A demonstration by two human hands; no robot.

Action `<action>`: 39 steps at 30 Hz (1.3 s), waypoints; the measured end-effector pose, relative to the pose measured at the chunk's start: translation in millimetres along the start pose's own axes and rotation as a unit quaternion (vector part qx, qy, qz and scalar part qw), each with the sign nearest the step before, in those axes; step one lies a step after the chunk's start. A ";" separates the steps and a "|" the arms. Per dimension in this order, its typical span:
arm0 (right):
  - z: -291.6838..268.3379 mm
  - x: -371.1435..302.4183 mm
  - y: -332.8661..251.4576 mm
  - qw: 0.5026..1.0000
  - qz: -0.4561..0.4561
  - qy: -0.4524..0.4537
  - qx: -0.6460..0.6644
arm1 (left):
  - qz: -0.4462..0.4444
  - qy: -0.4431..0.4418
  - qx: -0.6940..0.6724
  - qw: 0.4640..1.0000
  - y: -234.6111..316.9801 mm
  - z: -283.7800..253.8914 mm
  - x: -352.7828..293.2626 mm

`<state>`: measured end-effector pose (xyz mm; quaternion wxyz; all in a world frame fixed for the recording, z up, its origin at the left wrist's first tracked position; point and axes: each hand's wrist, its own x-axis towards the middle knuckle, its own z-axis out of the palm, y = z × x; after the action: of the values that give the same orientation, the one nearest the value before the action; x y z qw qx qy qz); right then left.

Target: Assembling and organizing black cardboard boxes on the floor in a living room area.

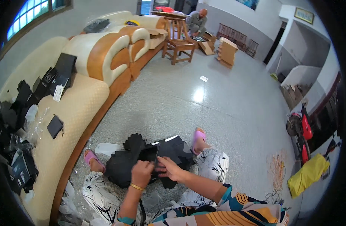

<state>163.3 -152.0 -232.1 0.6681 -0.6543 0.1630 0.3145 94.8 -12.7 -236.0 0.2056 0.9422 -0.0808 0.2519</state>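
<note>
Between my knees a dark open cardboard box (148, 153) is tilted up over a pile of flattened black cardboard (122, 167). My left hand (141, 174), with a gold bangle at the wrist, is closed at the box's near edge; its fingertips are partly hidden. My right hand (170, 168) reaches to the right side of the box, its fingers apart and slightly blurred. The fingers seem to touch the box's edge, though nothing shows gripped in them. More black card pieces (174, 148) spread out beyond the box to the right.
Along the left, a cream sofa (86, 92) carries black boxes (54, 81), a small black pouch (55, 126) and clear plastic wrap. A wooden chair (178, 41) and a person (197, 22) beside opened cartons are farther off. At right stand a red scooter (306, 126), a yellow cover (308, 175) and cords (277, 169).
</note>
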 end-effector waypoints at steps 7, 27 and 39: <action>-41.4 -6.9 32.7 0.977 0.080 -0.073 0.182 | 0.042 -0.047 0.026 0.998 64.0 43.6 -29.5; -52.3 5.2 85.9 0.961 -0.183 -0.177 -0.111 | -0.189 0.086 0.115 0.971 53.3 3.3 -82.9; -49.8 2.7 85.2 0.897 -0.311 -0.202 -0.239 | -0.543 0.072 -0.452 0.704 12.3 44.0 -125.4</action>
<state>121.0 -204.7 -304.1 0.5740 -0.7338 -0.2673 0.2461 3.1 -36.5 -330.1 0.7135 0.5960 0.3555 0.0966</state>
